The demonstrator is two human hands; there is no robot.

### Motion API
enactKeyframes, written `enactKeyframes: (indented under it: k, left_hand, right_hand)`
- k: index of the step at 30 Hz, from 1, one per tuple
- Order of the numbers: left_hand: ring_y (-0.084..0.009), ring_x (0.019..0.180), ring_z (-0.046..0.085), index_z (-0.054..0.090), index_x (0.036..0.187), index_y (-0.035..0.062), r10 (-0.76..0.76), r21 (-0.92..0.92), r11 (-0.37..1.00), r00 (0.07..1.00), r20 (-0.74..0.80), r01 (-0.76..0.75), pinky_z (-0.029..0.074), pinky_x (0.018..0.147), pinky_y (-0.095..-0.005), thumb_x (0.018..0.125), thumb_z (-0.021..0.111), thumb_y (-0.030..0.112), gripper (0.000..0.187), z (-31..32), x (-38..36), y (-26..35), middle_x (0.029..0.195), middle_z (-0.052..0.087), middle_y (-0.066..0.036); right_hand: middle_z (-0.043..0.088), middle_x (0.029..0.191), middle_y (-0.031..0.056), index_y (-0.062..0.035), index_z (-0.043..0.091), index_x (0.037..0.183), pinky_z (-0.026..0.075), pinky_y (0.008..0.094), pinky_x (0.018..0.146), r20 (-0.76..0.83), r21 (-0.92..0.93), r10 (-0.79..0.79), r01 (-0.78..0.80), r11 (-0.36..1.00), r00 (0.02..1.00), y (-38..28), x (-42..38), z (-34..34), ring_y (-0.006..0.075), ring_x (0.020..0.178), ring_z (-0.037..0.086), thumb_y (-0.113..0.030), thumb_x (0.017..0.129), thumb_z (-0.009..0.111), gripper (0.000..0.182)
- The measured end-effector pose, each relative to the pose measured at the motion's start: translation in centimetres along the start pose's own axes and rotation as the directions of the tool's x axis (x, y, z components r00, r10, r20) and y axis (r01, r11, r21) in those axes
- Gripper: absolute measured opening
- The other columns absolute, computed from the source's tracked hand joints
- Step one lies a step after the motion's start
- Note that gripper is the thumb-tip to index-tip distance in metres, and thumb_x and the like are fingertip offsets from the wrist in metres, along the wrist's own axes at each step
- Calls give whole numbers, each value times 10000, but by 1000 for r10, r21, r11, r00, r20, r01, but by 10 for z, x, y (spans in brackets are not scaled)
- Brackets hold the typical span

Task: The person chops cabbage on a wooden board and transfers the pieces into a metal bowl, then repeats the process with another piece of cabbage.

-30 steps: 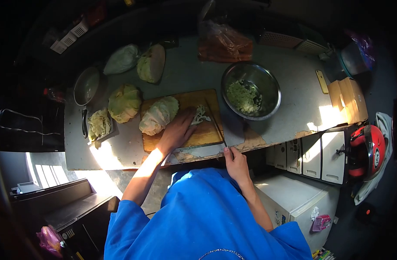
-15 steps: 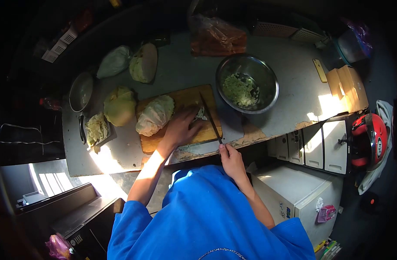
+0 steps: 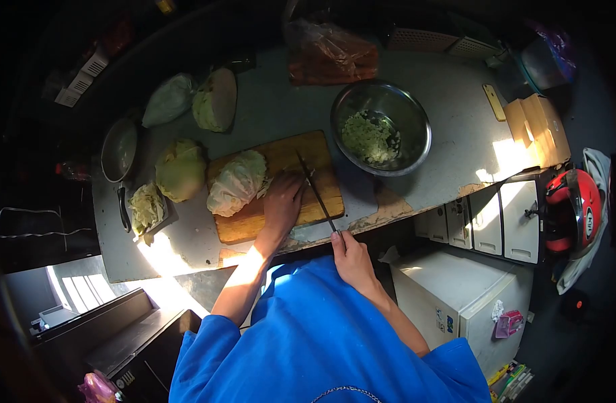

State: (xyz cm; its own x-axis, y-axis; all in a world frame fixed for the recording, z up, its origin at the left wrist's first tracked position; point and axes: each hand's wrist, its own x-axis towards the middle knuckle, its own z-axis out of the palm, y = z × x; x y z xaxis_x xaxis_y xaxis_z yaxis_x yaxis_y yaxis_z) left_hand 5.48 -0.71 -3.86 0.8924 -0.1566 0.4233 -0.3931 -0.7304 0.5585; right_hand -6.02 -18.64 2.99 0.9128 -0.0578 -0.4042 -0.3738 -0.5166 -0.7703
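My right hand (image 3: pixel 353 260) grips the handle of a long dark knife (image 3: pixel 316 193), its blade slanting up and left over the wooden cutting board (image 3: pixel 312 143). Just left of the blade, my left hand (image 3: pixel 282 203) is closed with bent fingers on a small cabbage piece, mostly hidden beneath them; pale bits show at the fingertips. A large pale cabbage chunk (image 3: pixel 237 183) lies on the board, left of that hand. Beyond the board's right side stands a steel bowl (image 3: pixel 419 151) with chopped cabbage (image 3: pixel 370 138) in it.
Left of the board are a cabbage head (image 3: pixel 180 170), cabbage leaves (image 3: pixel 147 207) and a dark-handled pan (image 3: pixel 119 151). Behind lie a cut cabbage (image 3: pixel 215 101), a white bag (image 3: pixel 169 101) and carrots in plastic (image 3: pixel 331 60). A phone (image 3: pixel 493 102) and cardboard box (image 3: pixel 540 131) sit at right.
My left hand has drawn its spread fingers together and come closer to the blade. The knife has shifted left and toward me, with my right hand following.
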Motion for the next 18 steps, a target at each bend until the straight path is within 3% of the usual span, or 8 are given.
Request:
enactKeyframes:
  k: [6, 10, 18]
  left_hand:
    - [-358, 952, 662, 752, 984, 20, -20, -15, 1000, 999, -49, 19, 529, 864, -435, 856, 743, 84, 143, 1, 3, 2, 980, 710, -139]
    - [-350, 952, 656, 752, 959, 25, -43, -56, 997, 999, 14, 44, 525, 857, -432, 848, 746, 77, 123, -2, 4, 1, 966, 705, -132]
    - [-348, 958, 657, 755, 971, 23, 34, 28, 999, 999, 20, -35, 520, 857, -432, 855, 746, 118, 151, -17, -5, 6, 974, 708, -128]
  right_hand:
    - [638, 730, 325, 32, 562, 967, 484, 613, 708, 24, -129, 10, -7, 992, 1000, 0, 5, 4, 560, 799, 621, -346, 1071, 452, 407]
    - [644, 730, 330, 25, 550, 962, 489, 636, 716, 26, -269, 14, -6, 963, 1000, -1, 8, 7, 582, 797, 615, -351, 1070, 447, 404]
    - [643, 724, 316, 25, 554, 943, 478, 625, 702, -24, -130, -40, 36, 991, 999, -6, 32, 15, 561, 794, 623, -355, 1073, 447, 415]
